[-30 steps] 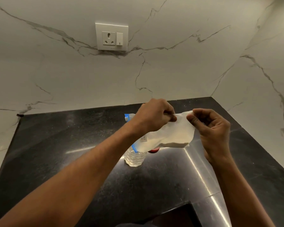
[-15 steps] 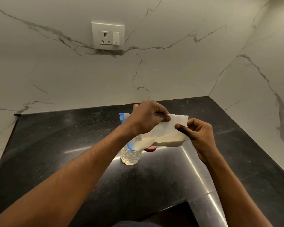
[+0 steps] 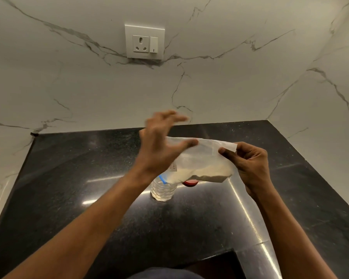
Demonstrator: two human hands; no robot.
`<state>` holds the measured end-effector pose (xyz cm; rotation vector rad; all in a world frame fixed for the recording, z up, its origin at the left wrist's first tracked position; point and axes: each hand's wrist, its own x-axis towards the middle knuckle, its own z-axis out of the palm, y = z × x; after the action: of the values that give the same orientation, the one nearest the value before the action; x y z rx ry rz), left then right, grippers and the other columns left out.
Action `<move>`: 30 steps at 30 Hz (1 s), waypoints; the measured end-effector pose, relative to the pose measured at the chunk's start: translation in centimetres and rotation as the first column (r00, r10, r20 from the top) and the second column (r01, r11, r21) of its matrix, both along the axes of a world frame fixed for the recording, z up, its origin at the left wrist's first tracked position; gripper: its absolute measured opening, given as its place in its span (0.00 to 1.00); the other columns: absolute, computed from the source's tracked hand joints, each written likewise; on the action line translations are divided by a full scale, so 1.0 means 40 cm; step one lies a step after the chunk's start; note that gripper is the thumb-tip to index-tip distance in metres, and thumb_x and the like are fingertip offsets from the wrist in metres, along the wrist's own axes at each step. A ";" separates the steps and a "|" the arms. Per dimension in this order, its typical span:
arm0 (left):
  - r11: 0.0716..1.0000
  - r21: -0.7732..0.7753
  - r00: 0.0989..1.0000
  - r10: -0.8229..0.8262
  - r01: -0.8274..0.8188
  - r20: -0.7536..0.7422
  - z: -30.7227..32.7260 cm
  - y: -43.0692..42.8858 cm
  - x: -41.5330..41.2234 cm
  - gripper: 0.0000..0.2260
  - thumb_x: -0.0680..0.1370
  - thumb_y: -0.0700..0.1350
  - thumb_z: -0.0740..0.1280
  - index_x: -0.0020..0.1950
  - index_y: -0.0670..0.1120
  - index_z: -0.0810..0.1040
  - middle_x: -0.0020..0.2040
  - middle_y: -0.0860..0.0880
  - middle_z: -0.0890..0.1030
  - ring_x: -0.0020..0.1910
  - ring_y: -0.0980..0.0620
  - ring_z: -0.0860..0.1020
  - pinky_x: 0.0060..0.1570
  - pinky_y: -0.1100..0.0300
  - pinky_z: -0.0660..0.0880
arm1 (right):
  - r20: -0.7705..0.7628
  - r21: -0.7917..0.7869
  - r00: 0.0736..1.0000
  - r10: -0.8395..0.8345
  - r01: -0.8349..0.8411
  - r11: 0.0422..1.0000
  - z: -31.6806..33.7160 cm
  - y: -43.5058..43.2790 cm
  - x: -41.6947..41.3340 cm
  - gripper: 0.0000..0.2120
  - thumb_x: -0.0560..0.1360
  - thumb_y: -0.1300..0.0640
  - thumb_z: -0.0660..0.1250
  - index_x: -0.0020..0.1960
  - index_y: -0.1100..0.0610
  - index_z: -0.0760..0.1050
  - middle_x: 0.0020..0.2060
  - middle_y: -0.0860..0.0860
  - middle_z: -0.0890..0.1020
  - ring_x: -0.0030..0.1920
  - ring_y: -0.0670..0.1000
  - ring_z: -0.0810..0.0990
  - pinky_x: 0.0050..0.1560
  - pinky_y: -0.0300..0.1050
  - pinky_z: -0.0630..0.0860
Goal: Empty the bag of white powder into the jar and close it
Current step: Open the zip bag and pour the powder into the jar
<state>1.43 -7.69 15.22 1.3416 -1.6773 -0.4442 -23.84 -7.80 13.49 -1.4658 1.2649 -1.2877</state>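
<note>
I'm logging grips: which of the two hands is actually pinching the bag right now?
The right hand pinches the bag's upper corner. The left hand is spread open and blurred, fingers splayed over the bag, gripping nothing.

The single camera sat on my head, looking forward and down over my forearms at the black counter [image 3: 73,178] corner. It faced the marble wall [image 3: 230,87] and its socket [image 3: 145,41], close above my hands.

Left hand [image 3: 159,146] motion-blurred, fingers smeared. Jar [image 3: 163,190] mouth hidden behind bag [image 3: 204,162] (lid [image 3: 190,183] mostly covered too).
</note>
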 end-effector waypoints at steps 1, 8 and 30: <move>0.994 -0.012 0.985 0.110 -0.113 -0.133 -0.021 0.024 0.026 0.26 0.73 0.62 0.77 0.69 0.56 0.79 0.72 0.50 0.74 0.72 0.49 0.71 0.68 0.53 0.71 | 0.002 -0.006 1.000 -0.004 0.004 1.000 0.000 0.000 0.000 0.06 0.74 0.56 0.74 0.51 0.55 0.85 0.46 0.55 0.88 0.47 0.60 0.88 0.48 0.56 0.87; 0.909 0.413 0.828 0.193 0.051 -0.527 -0.163 0.102 0.102 0.18 0.77 0.56 0.74 0.64 0.53 0.79 0.56 0.54 0.86 0.56 0.57 0.85 0.60 0.56 0.84 | 0.021 -0.083 1.000 0.018 -0.016 0.996 0.003 0.002 0.018 0.03 0.78 0.59 0.73 0.47 0.53 0.84 0.38 0.47 0.87 0.38 0.48 0.85 0.38 0.39 0.83; 0.945 0.299 0.844 0.048 0.135 -0.534 -0.201 0.073 0.123 0.23 0.78 0.37 0.75 0.73 0.46 0.78 0.58 0.48 0.88 0.58 0.51 0.88 0.59 0.51 0.85 | -0.074 -0.314 0.992 -0.101 0.073 0.946 0.044 0.043 0.102 0.06 0.78 0.56 0.74 0.48 0.44 0.84 0.39 0.42 0.86 0.39 0.45 0.84 0.37 0.39 0.82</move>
<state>6.34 -4.79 7.17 1.2532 -1.1935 -1.0617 -19.74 -6.09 15.23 -1.7195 1.2359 -1.5514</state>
